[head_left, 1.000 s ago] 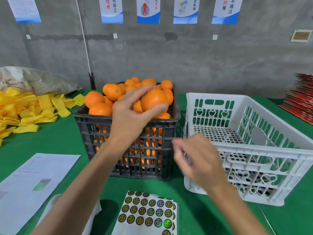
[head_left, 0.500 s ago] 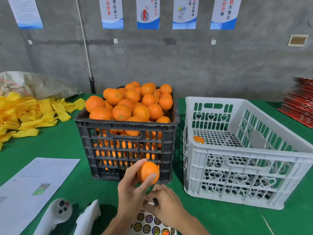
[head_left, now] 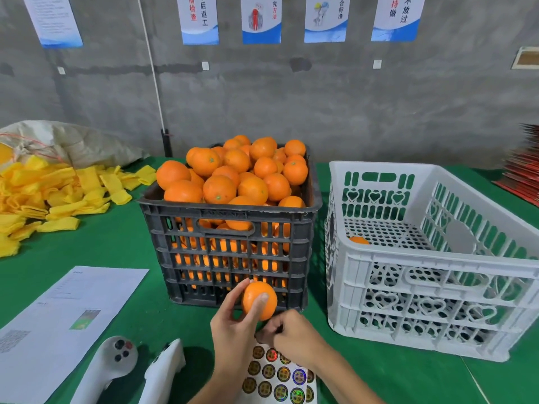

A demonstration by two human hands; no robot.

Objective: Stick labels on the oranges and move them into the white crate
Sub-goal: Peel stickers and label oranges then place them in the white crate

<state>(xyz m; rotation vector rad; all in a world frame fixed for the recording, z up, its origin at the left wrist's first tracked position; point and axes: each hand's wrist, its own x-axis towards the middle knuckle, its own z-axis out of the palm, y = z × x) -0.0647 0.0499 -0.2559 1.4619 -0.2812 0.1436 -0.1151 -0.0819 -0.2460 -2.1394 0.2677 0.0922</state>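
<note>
Gleaming unlabelled orange between fingertips

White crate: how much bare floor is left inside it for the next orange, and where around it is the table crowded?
The white crate holds one orange by its near-left wall; the rest of its perforated floor is bare. The green cloth between the yellow sleeves and the black crate is free. Crowded: the near edge, with paper, controllers, sticker sheet and both hands.
</note>
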